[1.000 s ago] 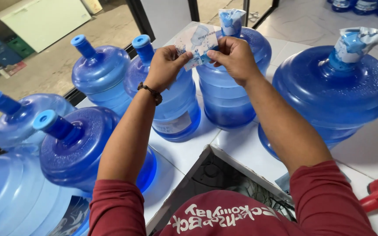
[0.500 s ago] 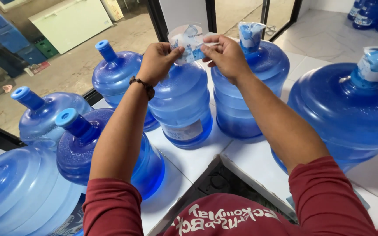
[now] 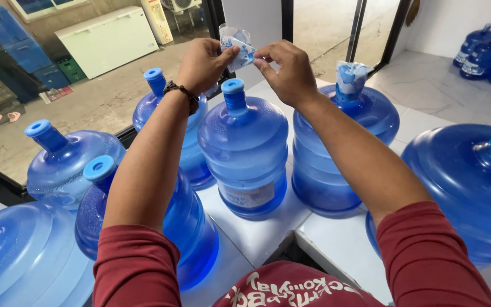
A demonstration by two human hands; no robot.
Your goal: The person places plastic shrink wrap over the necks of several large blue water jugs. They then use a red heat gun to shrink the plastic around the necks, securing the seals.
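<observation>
Both of my hands are raised above a blue water jug with a blue cap. My left hand and my right hand together pinch a clear plastic seal sleeve with blue print, held in the air just above the cap without touching it. To the right stands another blue jug whose neck wears a seal sleeve. A third jug at the far right also carries a sleeve on its neck.
Several more capped blue jugs crowd the white tiled counter on the left. A jug lies at the bottom left. Behind glass are a white chest freezer and blue crates. More jugs stand at the back right.
My hands have lifted the seal sleeve higher and shifted it from near the right jug to above the middle jug's cap. The view has moved closer.
</observation>
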